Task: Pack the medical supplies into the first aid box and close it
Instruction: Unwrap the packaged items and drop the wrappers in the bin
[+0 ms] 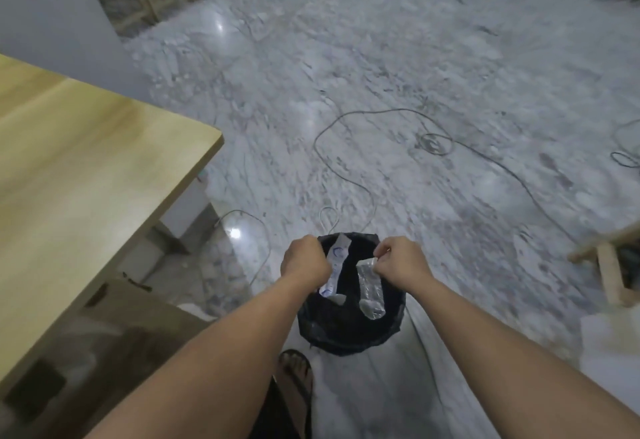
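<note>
**Two wrapper pieces held over a black bin**

I see my left hand (304,260) pinching a white printed wrapper (335,265), my right hand (401,262) pinching a clear one (370,291). Both dangle over the black-lined bin (349,331), lower centre. No first aid box is visible.

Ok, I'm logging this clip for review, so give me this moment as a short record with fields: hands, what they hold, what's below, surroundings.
left hand: shut on printed paper strip
right hand: pinching clear plastic strip by its top end
below: black-lined bin on the floor, both strips hanging over it
table: wooden, to the person's left
floor: cable lying loose
first aid box: not in view
</note>
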Available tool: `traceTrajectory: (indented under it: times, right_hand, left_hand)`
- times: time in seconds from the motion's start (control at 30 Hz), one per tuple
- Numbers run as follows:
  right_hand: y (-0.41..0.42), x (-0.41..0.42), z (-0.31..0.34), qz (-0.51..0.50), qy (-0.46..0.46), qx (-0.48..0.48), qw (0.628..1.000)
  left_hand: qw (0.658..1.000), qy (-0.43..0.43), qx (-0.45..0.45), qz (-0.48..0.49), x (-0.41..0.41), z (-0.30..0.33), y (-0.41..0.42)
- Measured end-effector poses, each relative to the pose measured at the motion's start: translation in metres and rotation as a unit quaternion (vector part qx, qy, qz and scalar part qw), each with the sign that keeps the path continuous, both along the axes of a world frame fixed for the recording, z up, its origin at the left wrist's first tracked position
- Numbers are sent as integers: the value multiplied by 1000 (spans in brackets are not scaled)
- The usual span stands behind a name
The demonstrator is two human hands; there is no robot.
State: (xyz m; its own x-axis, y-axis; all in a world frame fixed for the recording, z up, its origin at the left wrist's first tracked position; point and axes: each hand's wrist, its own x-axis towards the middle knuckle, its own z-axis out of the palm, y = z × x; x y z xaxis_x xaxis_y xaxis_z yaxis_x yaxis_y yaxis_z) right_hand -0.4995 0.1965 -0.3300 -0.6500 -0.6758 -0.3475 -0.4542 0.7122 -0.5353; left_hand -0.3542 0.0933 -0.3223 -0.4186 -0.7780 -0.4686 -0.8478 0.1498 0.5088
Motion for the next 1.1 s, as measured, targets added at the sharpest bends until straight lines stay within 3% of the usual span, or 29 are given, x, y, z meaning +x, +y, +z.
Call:
traceTrajectory:
  times: [0.27, 0.5, 0.83, 1.1]
  right_hand:
    - [-8, -1, -33, 9, -18, 15, 1000]
    - [-22, -4, -11, 18, -36, 2, 999]
    - [-71, 10, 128, 106, -14, -83, 991]
    - [-101, 56, 259, 231, 12, -110, 967]
  left_hand:
    - [999, -38, 21, 5, -1, -20, 1]
    - [999, -40, 15, -5, 9, 10, -21]
    - [995, 4, 2, -101, 23, 162, -54]
    - [992, 94, 21, -85, 96, 288, -55]
